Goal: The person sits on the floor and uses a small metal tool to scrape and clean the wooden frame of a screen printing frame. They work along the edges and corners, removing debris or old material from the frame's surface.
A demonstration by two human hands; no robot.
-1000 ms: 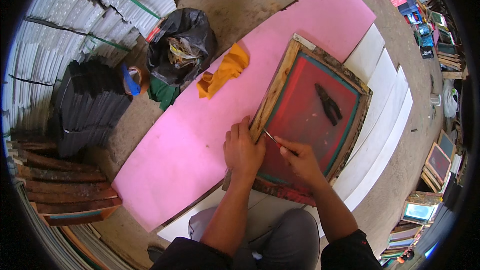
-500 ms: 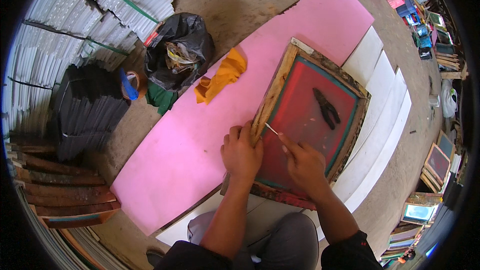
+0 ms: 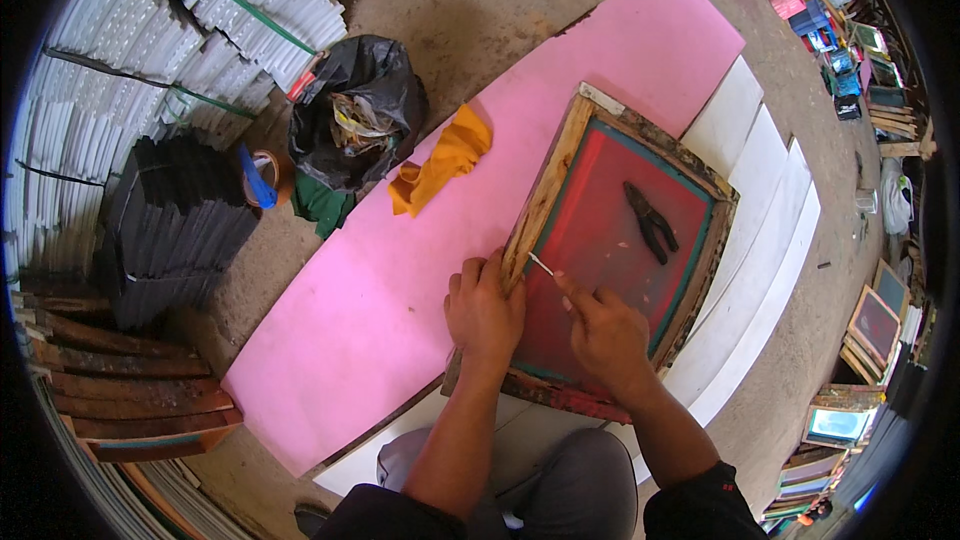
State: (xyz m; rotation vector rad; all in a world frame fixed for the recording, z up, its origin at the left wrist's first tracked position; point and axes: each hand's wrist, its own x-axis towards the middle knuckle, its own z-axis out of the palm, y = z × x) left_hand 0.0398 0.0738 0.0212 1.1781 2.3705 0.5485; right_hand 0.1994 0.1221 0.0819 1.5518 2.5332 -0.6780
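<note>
Mixes rough, worn wooden frame [image 3: 552, 170], smooth red screen [image 3: 597, 162], bright metal tool shaft [image 3: 541, 263], dull dark pliers [image 3: 650, 222], crumpled matt orange cloth [image 3: 446, 159], smooth pink sheet [image 3: 350, 330], glossy black plastic bag [image 3: 385, 68].

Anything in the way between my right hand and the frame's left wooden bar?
Nothing visible: the slim tool in your right hand points at the left bar unobstructed. The pliers lie off that path, on the red mesh.
</note>
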